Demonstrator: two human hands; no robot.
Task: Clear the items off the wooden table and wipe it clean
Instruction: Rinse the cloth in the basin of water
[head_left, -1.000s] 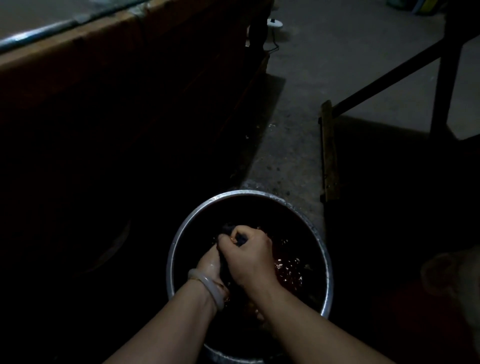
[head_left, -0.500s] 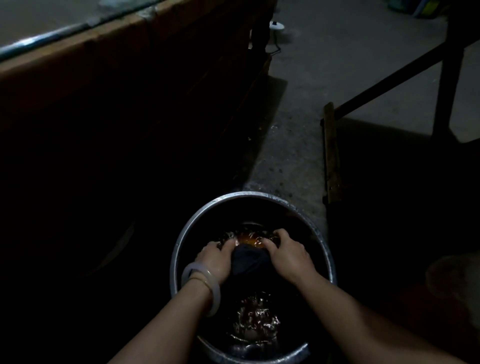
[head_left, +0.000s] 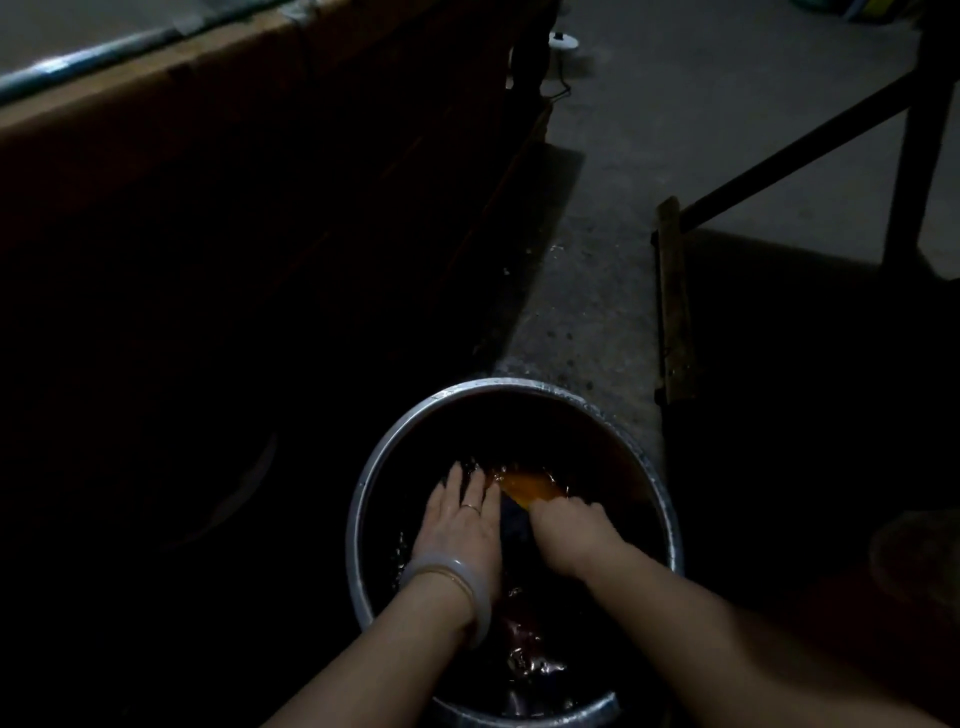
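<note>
A round metal basin (head_left: 363, 483) of dark water stands on the floor in front of me. Both my hands are in it. A dark cloth (head_left: 515, 525) lies between them, with an orange part (head_left: 527, 486) showing just beyond. My left hand (head_left: 460, 525) lies flat with fingers spread, pressing down beside the cloth; it wears a ring and a pale bangle. My right hand (head_left: 571, 530) is closed on the cloth's right side. The wooden table (head_left: 156, 119) rises at the left, its side in deep shadow.
Grey concrete floor (head_left: 649, 130) runs ahead. A wooden frame with a slanted bar (head_left: 800, 140) and a low plank (head_left: 672, 296) stands at the right. A small white object with a cord (head_left: 563, 41) lies far ahead. Much of the scene is very dark.
One second ago both hands were clenched together on the cloth above the water. They then spread apart and pushed it down; now the left hand lies flat and open.
</note>
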